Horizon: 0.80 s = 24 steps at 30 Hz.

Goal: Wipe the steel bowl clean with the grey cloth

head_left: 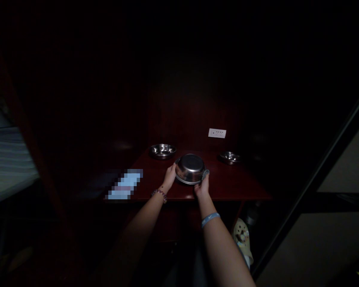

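A shiny metal bowl [191,167] is held bottom side up over the dark red desk [227,187], between my two hands. My left hand [169,176] grips its left rim. On the right side of the rim, my right hand [202,186] is closed, with a small greyish cloth-like piece [206,173] between thumb and bowl. The fingers beneath the bowl are hidden. Behind it on the left rests a second metal bowl [162,151], right side up. Farther right sits another metal bowl [230,158], also right side up.
A white socket panel [217,133] is on the back wall. A blurred-out bluish patch [125,185] lies at the desk's left. Below the desk on the right is a cream clog [242,237]. Bedding [10,159] shows at the far left. The surroundings are very dark.
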Each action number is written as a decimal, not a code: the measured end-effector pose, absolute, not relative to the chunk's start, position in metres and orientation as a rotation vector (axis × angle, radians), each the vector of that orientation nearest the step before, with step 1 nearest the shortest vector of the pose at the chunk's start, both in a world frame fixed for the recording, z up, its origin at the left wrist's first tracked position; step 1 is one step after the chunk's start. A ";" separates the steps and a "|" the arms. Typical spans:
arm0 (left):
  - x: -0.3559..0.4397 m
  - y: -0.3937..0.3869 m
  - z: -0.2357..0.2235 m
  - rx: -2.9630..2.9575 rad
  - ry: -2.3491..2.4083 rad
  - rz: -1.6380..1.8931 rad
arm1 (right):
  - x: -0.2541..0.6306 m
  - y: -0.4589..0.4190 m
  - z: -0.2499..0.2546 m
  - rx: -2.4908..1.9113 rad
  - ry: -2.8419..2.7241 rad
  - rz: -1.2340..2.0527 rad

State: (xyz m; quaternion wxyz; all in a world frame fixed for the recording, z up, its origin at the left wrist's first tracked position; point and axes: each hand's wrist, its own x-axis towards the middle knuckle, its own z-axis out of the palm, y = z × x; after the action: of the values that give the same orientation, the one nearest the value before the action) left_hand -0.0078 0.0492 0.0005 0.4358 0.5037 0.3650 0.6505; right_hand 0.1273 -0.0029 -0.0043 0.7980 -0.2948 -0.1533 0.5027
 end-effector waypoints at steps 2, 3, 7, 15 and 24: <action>-0.008 0.049 0.001 1.255 0.909 1.616 | 0.127 -0.003 -0.004 -0.623 -0.304 1.097; -0.008 0.048 0.001 1.255 0.908 1.619 | 0.127 -0.003 -0.003 -0.619 -0.294 1.106; -0.009 0.047 0.001 1.248 0.897 1.630 | 0.126 -0.003 -0.003 -0.618 -0.282 1.119; -0.011 0.046 0.002 1.193 0.887 1.574 | 0.126 0.001 -0.008 -0.645 -0.327 1.100; -0.011 0.044 0.003 1.170 0.892 1.588 | 0.124 0.002 -0.009 -0.679 -0.284 1.086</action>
State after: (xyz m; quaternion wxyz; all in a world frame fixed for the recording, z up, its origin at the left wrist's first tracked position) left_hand -0.0114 0.0442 0.0033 0.4692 0.4773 0.3638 0.6478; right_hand 0.1237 0.0020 -0.0091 0.7925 -0.3157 -0.1322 0.5048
